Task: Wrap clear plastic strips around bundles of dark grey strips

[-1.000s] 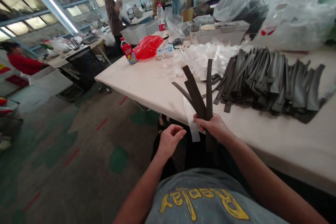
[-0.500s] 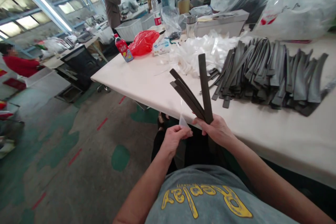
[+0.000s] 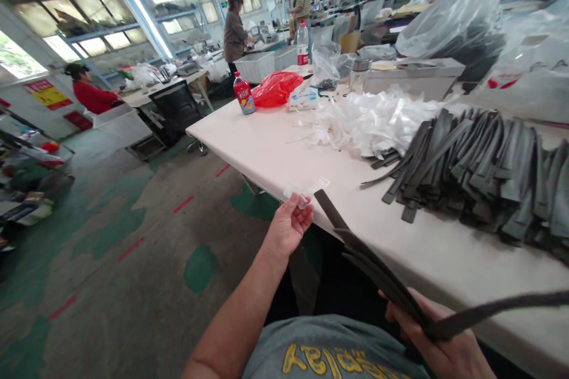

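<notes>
My left hand (image 3: 291, 222) pinches a small piece of clear plastic film (image 3: 297, 198) just over the table's front edge. Lower and to the right, my right hand (image 3: 438, 331) is wrapped round several dark grey fabric strips (image 3: 371, 257). Most of these point up and left toward the table, while one bends off to the right. Beyond the hands, a large pile of similar dark strips (image 3: 484, 160) lies on the table. Beside that pile is a heap of crumpled white film strips (image 3: 373, 121).
The pale table (image 3: 249, 136) also holds a red drink bottle (image 3: 244, 93), a red plastic bag (image 3: 276, 89), a tissue pack (image 3: 304, 98), a glass jar (image 3: 360, 74) and a grey box (image 3: 413, 78). Other people work at benches behind; a black chair (image 3: 175, 108) stands left.
My hands have moved apart: the right one drew down and right with the strips, the left rose slightly with the film. The view has turned, so the table's things appear lower and further right.
</notes>
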A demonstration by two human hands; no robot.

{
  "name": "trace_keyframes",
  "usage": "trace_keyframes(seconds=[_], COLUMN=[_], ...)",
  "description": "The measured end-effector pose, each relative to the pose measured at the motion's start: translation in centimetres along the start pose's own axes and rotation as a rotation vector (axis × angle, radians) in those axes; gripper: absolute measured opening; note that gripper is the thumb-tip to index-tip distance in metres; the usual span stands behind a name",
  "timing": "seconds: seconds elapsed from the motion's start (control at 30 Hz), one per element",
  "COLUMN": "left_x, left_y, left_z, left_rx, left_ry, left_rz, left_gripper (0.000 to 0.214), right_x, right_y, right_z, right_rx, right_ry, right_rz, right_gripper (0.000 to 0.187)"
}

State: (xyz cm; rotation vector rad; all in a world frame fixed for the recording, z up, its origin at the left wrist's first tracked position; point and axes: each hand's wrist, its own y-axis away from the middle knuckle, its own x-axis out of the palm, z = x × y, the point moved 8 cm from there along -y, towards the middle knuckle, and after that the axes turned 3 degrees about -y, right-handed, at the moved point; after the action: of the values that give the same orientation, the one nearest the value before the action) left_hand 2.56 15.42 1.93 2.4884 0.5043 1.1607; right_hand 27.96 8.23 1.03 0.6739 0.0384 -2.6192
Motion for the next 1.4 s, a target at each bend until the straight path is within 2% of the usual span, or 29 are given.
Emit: trace_keyframes(seconds=[0.13, 0.37, 0.47, 0.57, 0.67, 0.77, 0.87, 0.93, 1.0, 1.03, 1.13, 1.2, 1.27, 1.4], left_x=[0.3, 0.4, 0.3, 0.5, 0.8, 1.2, 2.1, 3.0, 3.5, 3.6, 2.9, 2.5, 2.3, 2.1], left_y=[0.0, 0.1, 0.2, 0.4, 0.9, 1.9, 3.6, 4.6, 4.8, 4.5, 2.6, 1.7, 1.8, 3.6], left_z=[-0.1, 0.4, 0.4, 0.6, 1.8, 4.1, 5.7, 6.3, 5.7, 4.7, 0.2, -0.9, 0.4, 6.0], left_rx=[-0.014, -0.016, 0.005, 0.047, 0.053, 0.028, 0.092, 0.106, 0.108, 0.137, 0.301, 0.356, 0.346, 0.202], left_ry=[0.016, 0.026, -0.010, -0.082, -0.182, -0.304, -0.475, -0.574, -0.607, -0.582, -0.385, -0.295, -0.314, -0.379], left_rz=[0.011, 0.015, 0.029, 0.068, 0.099, 0.144, 0.237, 0.343, 0.400, 0.380, 0.196, 0.127, 0.120, 0.206], left_gripper=[0.021, 0.019, 0.024, 0.029, 0.033, 0.033, 0.025, 0.023, 0.024, 0.026, 0.032, 0.030, 0.026, 0.028], right_x=[1.0, 1.3, 1.1, 1.5, 2.4, 2.8, 2.6, 2.3, 2.0, 2.0, 2.1, 2.2, 2.2, 2.1], right_y=[0.2, -0.2, -0.2, -0.5, -1.6, -3.3, -4.9, -5.6, -5.8, -5.8, -5.5, -5.5, -5.6, -6.1], right_z=[0.1, -0.5, -0.8, -0.5, 0.3, 1.6, 2.9, 3.4, 3.6, 3.5, 3.1, 2.9, 3.0, 3.8], right_rx=[-0.089, -0.137, -0.097, -0.041, 0.053, 0.117, 0.108, 0.090, 0.069, 0.059, 0.037, 0.031, 0.024, -0.017], right_ry=[0.129, 0.196, 0.164, 0.068, -0.110, -0.279, -0.323, -0.297, -0.251, -0.227, -0.152, -0.112, -0.097, -0.113], right_rz=[0.075, 0.018, 0.006, 0.047, 0.082, 0.047, -0.011, -0.038, -0.057, -0.057, -0.039, -0.032, -0.052, -0.083], right_gripper=[0.028, 0.026, 0.030, 0.037, 0.045, 0.049, 0.053, 0.054, 0.053, 0.051, 0.048, 0.047, 0.047, 0.045])
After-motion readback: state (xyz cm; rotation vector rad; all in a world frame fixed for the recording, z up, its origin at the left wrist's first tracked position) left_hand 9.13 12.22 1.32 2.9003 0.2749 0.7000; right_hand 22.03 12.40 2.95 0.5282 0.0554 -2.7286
